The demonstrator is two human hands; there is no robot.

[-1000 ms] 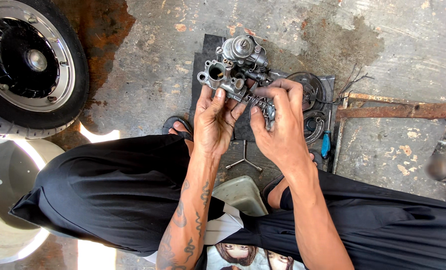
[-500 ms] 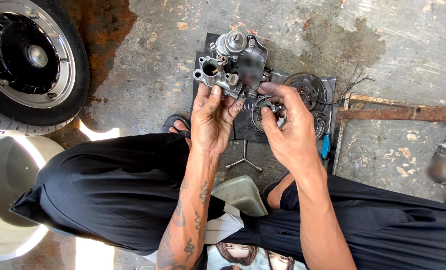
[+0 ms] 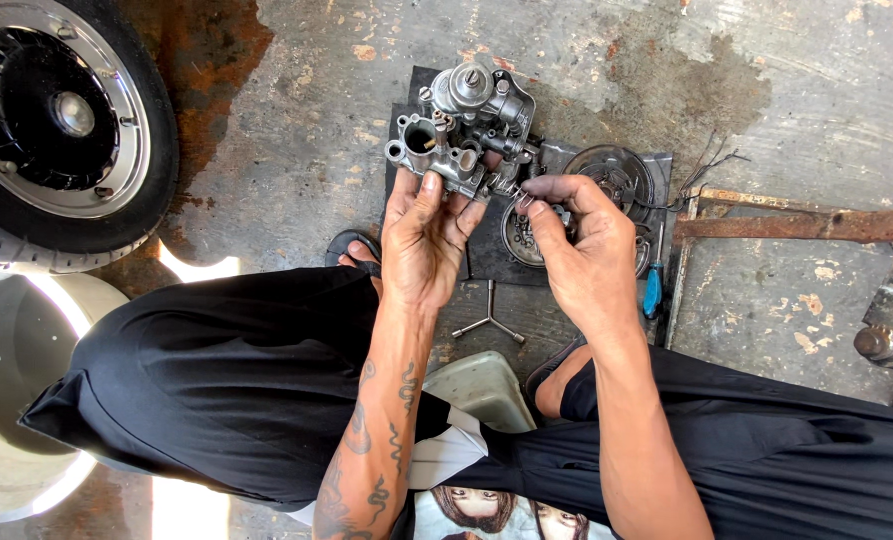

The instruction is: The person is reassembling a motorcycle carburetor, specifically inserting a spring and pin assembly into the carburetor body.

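Stained, patchy concrete floor [image 3: 297, 170] carries everything. Straight below the two grips lies a dark rubber mat [image 3: 487, 255] with round metal dishes [image 3: 607, 180] of small parts on it — a blue-handled screwdriver [image 3: 652, 295] sits at its edge, right of the grips. A three-armed socket wrench [image 3: 489, 322] lies nearer the person than the grips. Far left stands a scooter wheel [image 3: 57, 130], a white tub [image 3: 17, 400] below it. A rusty metal frame [image 3: 797, 225] stretches off right.

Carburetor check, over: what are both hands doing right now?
Left hand grips the grey metal carburetor. Right hand pinches a small part at its side. Nothing in the way.
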